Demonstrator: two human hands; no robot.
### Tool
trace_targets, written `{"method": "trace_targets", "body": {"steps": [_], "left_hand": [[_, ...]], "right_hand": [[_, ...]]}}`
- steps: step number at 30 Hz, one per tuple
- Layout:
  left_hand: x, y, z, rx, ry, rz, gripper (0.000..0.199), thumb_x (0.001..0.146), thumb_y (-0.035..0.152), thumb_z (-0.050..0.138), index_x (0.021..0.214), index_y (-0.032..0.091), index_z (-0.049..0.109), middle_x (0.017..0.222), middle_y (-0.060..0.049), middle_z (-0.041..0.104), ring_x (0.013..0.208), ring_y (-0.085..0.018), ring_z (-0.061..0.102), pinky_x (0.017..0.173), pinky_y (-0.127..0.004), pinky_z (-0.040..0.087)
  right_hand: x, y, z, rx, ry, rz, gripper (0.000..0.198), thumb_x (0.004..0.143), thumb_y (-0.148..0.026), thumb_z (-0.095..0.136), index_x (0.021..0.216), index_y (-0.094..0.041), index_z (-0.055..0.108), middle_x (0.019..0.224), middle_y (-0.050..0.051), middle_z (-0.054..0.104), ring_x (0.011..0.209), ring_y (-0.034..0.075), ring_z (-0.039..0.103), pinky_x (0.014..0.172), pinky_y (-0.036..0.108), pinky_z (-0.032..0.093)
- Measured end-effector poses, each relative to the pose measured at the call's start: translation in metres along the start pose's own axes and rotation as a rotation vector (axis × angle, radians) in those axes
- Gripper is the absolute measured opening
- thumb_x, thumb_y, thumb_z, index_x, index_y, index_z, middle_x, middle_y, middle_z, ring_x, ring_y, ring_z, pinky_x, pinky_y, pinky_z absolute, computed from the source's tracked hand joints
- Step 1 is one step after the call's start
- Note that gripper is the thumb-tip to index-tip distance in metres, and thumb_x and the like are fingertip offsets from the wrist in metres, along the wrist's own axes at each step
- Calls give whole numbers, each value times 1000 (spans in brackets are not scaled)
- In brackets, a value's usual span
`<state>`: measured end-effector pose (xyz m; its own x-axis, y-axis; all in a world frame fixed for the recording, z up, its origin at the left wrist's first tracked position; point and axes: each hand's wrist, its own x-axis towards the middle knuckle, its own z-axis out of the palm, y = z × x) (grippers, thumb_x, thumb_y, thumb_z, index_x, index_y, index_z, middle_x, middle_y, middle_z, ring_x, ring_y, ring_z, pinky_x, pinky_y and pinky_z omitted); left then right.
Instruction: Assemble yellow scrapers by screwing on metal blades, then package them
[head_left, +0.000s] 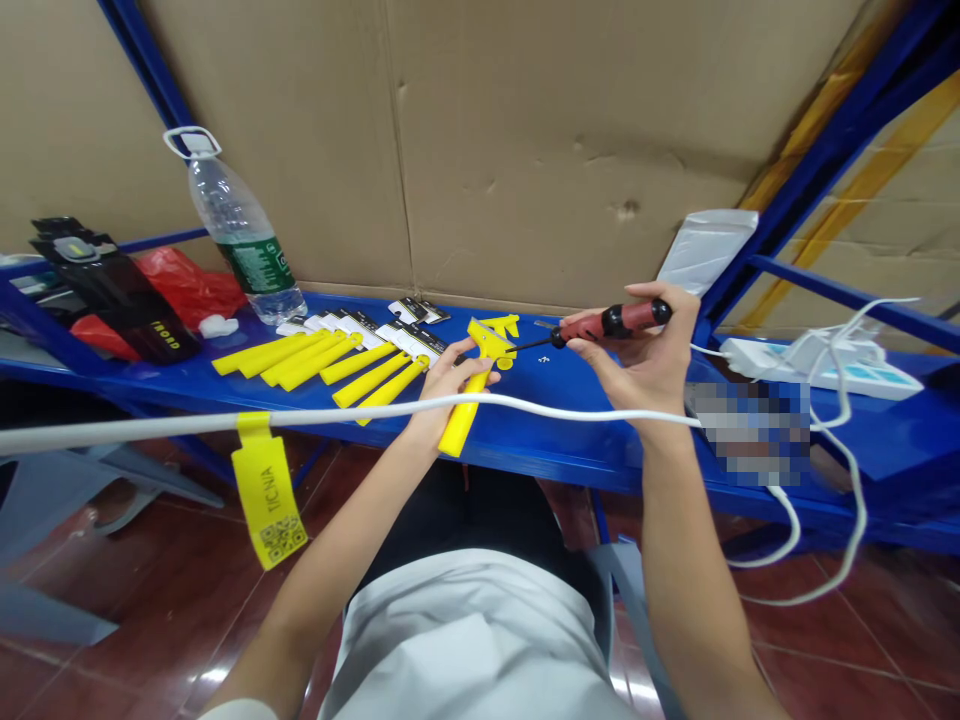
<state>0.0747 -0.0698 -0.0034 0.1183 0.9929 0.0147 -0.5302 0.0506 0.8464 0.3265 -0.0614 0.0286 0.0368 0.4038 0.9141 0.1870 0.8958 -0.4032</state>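
I saw the left hand [448,385] pinching a yellow T-shaped tool [461,425] over the front edge of the blue shelf [555,385]; the right hand [656,350] gripped a screwdriver [615,322], its tip at the tool's head.

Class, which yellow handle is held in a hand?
The yellow handle in the left hand, screwdriver pointing at its head; the other handles lie side by side on the blue shelf.

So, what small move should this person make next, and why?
Probably a gentle turn of the screwdriver with the right hand, since its tip seems to reach the yellow tool held in the left hand.
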Motion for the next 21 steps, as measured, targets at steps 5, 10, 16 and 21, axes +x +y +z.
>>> {"method": "trace_targets", "body": {"steps": [5, 10, 16, 21], "left_hand": [[-6, 2, 6, -19, 1, 25, 62, 76, 19, 95, 132, 19, 69, 98, -6, 83, 83, -19, 82, 65, -22, 59], [-9, 4, 10, -18, 5, 3, 67, 78, 20, 94, 139, 21, 66, 107, -8, 85, 83, -19, 83, 56, -18, 53], [-12, 5, 13, -24, 5, 1, 64, 80, 18, 93, 139, 21, 69, 107, -8, 84, 83, -19, 82, 54, -18, 53], [-13, 6, 15, -19, 3, 8, 59, 82, 15, 89, 138, 19, 69, 105, -9, 83, 81, -19, 82, 54, -19, 55]], "right_hand": [[1, -14, 3, 15, 48, 21, 80, 76, -35, 107, 139, -36, 57, 117, 0, 76, 95, 29, 89, 85, 48, 77], [7, -18, 4, -1, 214, -63, 76, 80, -41, 104, 137, -38, 54, 116, 0, 72, 95, 30, 88, 89, 55, 77], [18, -15, 0, 23, 525, -164, 72, 82, -54, 99, 131, -38, 49, 108, 0, 70, 89, 29, 86, 88, 56, 76], [23, -12, -5, 12, 702, -107, 78, 76, -64, 98, 128, -35, 47, 98, 0, 71, 90, 30, 85, 83, 54, 75]]}}
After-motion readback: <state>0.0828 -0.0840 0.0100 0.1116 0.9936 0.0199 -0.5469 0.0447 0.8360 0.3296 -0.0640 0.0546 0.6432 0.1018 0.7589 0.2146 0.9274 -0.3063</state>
